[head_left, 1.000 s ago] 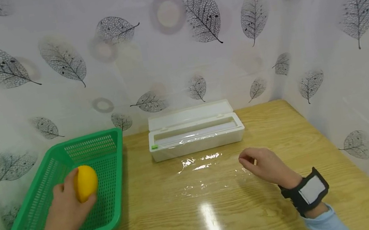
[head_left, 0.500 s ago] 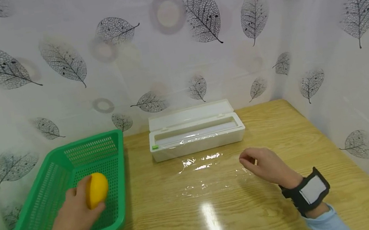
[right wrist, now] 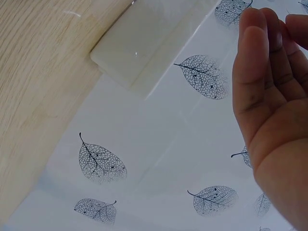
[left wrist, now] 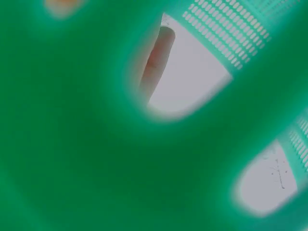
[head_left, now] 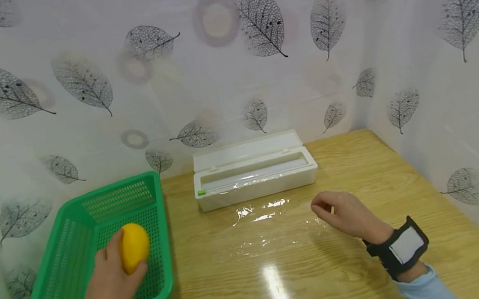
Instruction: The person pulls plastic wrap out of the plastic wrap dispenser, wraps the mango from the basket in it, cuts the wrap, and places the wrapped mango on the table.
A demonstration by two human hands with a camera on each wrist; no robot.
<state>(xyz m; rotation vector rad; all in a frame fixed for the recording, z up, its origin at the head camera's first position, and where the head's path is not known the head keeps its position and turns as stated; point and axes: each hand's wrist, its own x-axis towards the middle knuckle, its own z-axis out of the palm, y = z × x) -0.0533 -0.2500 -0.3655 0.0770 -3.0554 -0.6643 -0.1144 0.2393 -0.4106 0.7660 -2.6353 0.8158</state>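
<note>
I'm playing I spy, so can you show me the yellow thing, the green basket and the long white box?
Yellow thing [head_left: 136, 246]: head view, the middle of its rounded side.
Green basket [head_left: 164, 231]: head view, its right rim.
Long white box [head_left: 254, 192]: head view, its front wall.

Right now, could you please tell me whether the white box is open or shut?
Open: the white box has its lid tipped back, exposing a roll.

A screened-off work corner. Glossy white sheeting with dark leaf prints [head_left: 212, 87] backs a flat, yellowish wood-grain table [head_left: 223, 295]
</note>
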